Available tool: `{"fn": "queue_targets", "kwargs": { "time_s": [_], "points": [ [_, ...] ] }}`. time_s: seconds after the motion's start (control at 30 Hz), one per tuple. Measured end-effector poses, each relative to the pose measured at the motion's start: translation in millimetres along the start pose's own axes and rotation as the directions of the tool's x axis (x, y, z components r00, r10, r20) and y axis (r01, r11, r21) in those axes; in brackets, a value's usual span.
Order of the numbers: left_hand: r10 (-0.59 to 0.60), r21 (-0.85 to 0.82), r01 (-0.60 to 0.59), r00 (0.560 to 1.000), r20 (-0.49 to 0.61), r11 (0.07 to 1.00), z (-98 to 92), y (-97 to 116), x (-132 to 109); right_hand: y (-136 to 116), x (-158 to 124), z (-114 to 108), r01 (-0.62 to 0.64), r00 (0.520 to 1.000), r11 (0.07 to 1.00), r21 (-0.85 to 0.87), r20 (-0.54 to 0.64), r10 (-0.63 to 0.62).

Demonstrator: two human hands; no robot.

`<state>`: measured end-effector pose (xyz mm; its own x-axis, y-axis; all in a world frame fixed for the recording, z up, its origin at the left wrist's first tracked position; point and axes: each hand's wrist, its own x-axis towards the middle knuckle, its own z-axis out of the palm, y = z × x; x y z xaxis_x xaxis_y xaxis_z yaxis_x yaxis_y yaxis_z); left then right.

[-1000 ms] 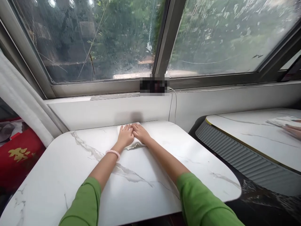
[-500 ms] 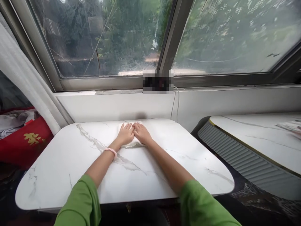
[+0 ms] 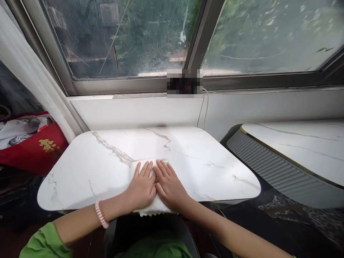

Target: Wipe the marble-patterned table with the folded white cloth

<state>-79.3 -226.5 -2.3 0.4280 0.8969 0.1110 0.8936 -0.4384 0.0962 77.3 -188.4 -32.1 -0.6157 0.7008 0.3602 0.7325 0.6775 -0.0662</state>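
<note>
Over near table edge (image 3: 228, 199), white cloth (image 3: 157, 205)

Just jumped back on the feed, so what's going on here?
A person has both hands flat on a white cloth on the white, grey-veined table. The left hand and right hand lie side by side, touching. The cloth is at the table's near edge, its ragged hem just past it. A red bag sits off to the left.
</note>
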Motion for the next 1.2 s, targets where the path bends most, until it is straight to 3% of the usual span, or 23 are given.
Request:
{"fn": "queue_targets", "kwargs": {
  "time_s": [0.2, 0.3, 0.4, 0.47, 0.63, 0.8, 0.97, 1.2],
  "points": [
    [-0.118, -0.062, 0.124, 0.99, 0.082, 0.99, -13.4, -9, 4, -6, 23, -2, 0.009, 0.997, 1.0, 0.015, 0.071, -0.01],
    [-0.232, -0.08, 0.242, 0.965, 0.121, 0.967, -19.9, -32, 24, -8, 54, 5, -0.075, 0.995, 0.995, 0.069, 0.063, 0.071],
    [-0.294, -0.082, 0.308, 0.944, 0.149, 0.948, -21.6, -68, 49, -7, 98, 20, -0.145, 0.989, 0.981, 0.128, 0.035, 0.141],
    [-0.332, -0.07, 0.341, 0.937, 0.11, 0.937, -19.2, -96, 66, -3, 132, 33, -0.126, 0.992, 0.977, 0.17, 0.011, 0.126],
    [-0.437, -0.047, 0.435, 0.892, -0.116, 0.899, -9.1, -155, 109, 15, 210, 60, -0.099, 0.993, 0.956, 0.274, -0.034, 0.113],
    [-0.424, -0.009, 0.428, 0.893, -0.152, 0.904, -5.8, -193, 144, 29, 256, 76, -0.158, 0.984, 0.948, 0.275, -0.042, 0.176],
    [-0.426, 0.054, 0.44, 0.888, -0.172, 0.896, -3.6, -205, 155, 37, 270, 84, -0.155, 0.985, 0.95, 0.27, -0.028, 0.168],
    [-0.469, -0.001, 0.474, 0.872, -0.144, 0.881, -4.7, -188, 138, 32, 255, 84, -0.163, 0.986, 0.967, 0.197, 0.015, 0.164]
  ]
}}
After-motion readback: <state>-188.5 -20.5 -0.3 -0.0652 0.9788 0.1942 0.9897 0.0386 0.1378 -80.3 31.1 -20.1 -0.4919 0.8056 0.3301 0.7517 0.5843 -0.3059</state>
